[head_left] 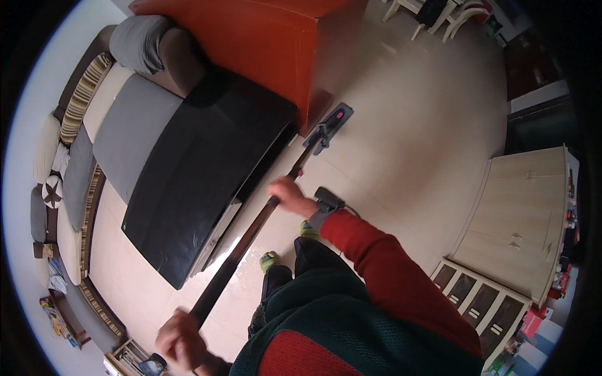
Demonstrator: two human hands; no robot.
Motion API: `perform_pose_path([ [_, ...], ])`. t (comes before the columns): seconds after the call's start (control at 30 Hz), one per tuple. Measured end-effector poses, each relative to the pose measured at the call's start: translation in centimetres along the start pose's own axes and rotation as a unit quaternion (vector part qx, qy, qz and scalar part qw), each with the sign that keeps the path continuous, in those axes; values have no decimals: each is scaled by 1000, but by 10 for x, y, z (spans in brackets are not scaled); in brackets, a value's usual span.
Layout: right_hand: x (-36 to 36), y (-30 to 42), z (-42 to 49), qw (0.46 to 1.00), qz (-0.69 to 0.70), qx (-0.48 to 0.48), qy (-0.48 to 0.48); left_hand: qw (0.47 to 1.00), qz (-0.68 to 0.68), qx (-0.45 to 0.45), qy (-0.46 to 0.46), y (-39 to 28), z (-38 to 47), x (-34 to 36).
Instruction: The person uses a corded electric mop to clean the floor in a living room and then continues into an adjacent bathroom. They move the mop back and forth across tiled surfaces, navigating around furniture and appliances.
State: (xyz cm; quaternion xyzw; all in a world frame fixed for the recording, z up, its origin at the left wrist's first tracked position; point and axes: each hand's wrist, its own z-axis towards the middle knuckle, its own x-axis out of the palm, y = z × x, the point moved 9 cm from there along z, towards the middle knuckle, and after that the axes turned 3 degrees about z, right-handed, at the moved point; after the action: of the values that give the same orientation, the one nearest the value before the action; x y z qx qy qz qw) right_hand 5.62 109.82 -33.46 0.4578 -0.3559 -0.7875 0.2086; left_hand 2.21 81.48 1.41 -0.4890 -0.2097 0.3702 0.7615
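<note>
A flat mop with a dark pole (pixel 235 256) runs diagonally across the view. My left hand (pixel 179 339) is closed around the upper end of its pole, at the bottom left. Further down the pole, my right hand (pixel 288 195) grips it near the middle of the view, with a dark device strapped at the wrist. The grey rectangular mop head (pixel 336 120) lies on the tiled floor, close to the corner of an orange-red partition.
A black-topped table (pixel 207 155) stands left of the pole. Beyond it is a sofa with a striped cushion (pixel 84 96). To the right are a pale cabinet (pixel 517 211) and a drawer unit (pixel 475 301); wooden chairs (pixel 437 16) stand at the top. The orange-red partition (pixel 263 42) rises behind the table.
</note>
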Motion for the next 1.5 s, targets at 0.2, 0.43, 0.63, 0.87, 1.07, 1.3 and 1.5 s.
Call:
perform_pose_path([
  [0.2, 40, 96, -7, 990, 104, 17, 99, 984, 7, 62, -165, -84, -4, -54],
  [0.43, 9, 84, -3, 992, 119, 31, 20, 967, -100, 58, -227, -53, 10, -75],
  [0.63, -57, -18, -12, 994, 39, 49, -89, 989, -96, 1, -115, 37, 27, 4],
  [0.87, -93, -86, -52, 979, -132, 115, -108, 995, -59, -81, -14, 84, 18, 74],
  [1.07, -9, 16, -30, 986, -40, 99, -132, 987, 42, -91, -129, 27, 42, -61],
  [1.3, 65, 162, -21, 990, 126, 54, 29, 975, -183, 91, -82, -71, 59, -152],
  [1.5, 21, 109, -36, 993, 55, 96, -48, 969, -235, 77, -14, -41, 74, -97],
])
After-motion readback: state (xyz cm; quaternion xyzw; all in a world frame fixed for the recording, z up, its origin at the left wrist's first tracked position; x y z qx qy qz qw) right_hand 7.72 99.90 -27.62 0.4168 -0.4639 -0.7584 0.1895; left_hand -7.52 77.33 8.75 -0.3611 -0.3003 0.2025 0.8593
